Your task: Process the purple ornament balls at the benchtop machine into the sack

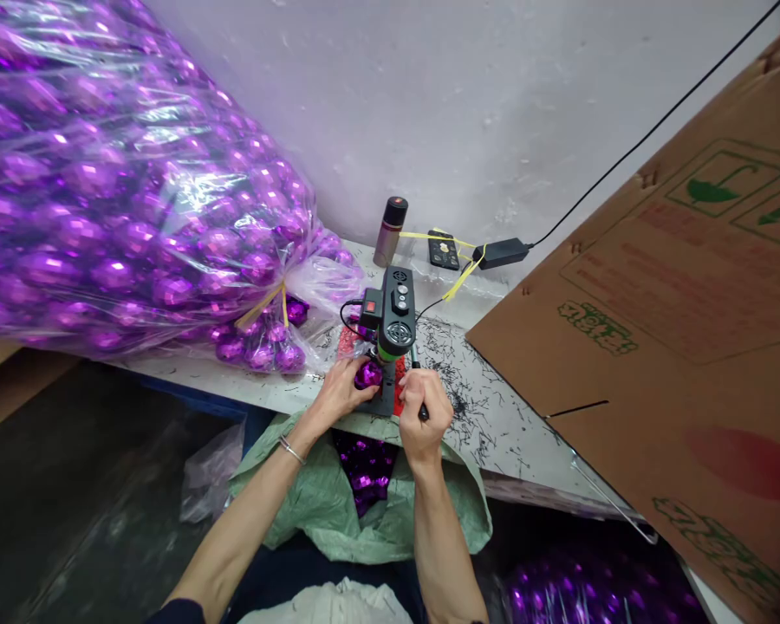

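My left hand [343, 387] is closed around a shiny purple faceted ball [367, 375], holding it under the head of a small black bench machine [398, 312]. The machine stands on the white table [494, 416], with red material beneath its base. My right hand [425, 406] is wrapped round the black lever handle [423, 412] at the machine's right side. Below the table edge, a green sack [312, 511] lies open with more purple balls [366, 468] inside.
A huge clear bag of purple balls [117, 217] fills the left. A spray can [390, 232], a power adapter [502, 253] and a small black device [443, 250] lie behind the machine. A large cardboard box [676, 286] stands right. Black bits litter the table.
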A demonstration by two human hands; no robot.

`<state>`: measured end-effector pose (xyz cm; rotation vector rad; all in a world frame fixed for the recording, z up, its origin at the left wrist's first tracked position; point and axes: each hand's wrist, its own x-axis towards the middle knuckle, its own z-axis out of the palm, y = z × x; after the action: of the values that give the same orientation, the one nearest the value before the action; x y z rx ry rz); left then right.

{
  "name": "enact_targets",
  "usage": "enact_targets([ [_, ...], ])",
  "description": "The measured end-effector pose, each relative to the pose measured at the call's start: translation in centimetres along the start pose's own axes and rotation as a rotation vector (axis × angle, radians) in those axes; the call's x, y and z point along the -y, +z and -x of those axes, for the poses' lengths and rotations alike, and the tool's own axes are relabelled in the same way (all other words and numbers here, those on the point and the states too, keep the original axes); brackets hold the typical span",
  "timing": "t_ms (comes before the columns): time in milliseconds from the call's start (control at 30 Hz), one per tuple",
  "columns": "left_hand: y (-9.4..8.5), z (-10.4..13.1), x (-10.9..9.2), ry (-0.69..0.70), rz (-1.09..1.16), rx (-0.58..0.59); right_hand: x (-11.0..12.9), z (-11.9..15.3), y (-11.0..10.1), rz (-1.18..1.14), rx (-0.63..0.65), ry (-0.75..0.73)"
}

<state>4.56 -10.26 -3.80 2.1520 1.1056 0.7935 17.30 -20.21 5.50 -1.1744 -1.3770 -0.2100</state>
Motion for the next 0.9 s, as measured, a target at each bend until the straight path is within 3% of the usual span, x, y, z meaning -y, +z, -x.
enact_targets([
  [167,0.5,-0.2,0.0,-0.011,0.055,-0.006,0.0,0.1,0.0,0.011,0.001,0.018],
  [333,1.1,0.0,0.6,-0.090,0.247,-0.038,0.0,0.1,-0.1,0.008,0.008,0.005],
  [567,0.6,0.7,2.2,-0.168,0.484,-0.013,0.2,-0.1,0.1,0.005,-0.008,0.021],
  [733,0.4,0.3,3.1,-0.248,0.751,0.082,0.4,-0.4,0.1,-0.008,-0.017,0.031],
  [900,0.5,0.2,3.3,-0.256,0.754,0.109,0.4,-0.6,0.1,-0.001,-0.019,0.027],
])
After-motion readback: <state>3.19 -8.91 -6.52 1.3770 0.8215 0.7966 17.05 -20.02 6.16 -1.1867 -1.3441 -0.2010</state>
